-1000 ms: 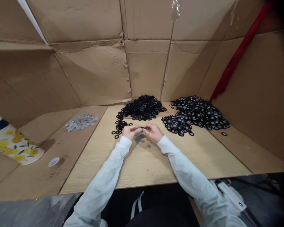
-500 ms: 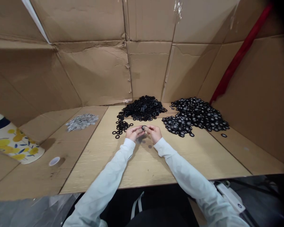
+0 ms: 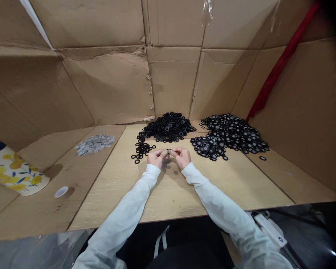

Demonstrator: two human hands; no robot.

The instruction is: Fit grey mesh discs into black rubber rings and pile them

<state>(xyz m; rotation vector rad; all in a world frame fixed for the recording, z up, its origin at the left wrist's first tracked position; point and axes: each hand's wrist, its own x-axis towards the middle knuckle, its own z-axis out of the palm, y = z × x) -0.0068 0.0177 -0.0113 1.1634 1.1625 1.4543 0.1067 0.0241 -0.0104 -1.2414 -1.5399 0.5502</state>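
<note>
My left hand [image 3: 155, 158] and my right hand [image 3: 182, 157] meet over the middle of the board, fingers closed in a pinch. Between their fingertips is a small black ring [image 3: 169, 150], gripped from both sides and mostly covered. Whether a disc sits inside it I cannot tell. A few loose grey discs [image 3: 176, 172] lie on the board just below my hands. Behind them rises a heap of plain black rings [image 3: 169, 127], with stray rings [image 3: 141, 149] trailing down beside my left hand. To the right spreads a heap of black rings with pale discs in their centres [image 3: 233, 134].
A pile of grey discs [image 3: 95, 144] lies on the cardboard at left. Nearer are a white tape roll [image 3: 61, 192] and a flower-patterned cylinder [image 3: 19, 168]. Cardboard walls [image 3: 173, 82] enclose the back and sides; a red strip [image 3: 280, 65] hangs at right.
Both hands have drawn in on the ring, thumbs now pressed at its two sides, and it shows less than before. The whole view has shifted slightly.
</note>
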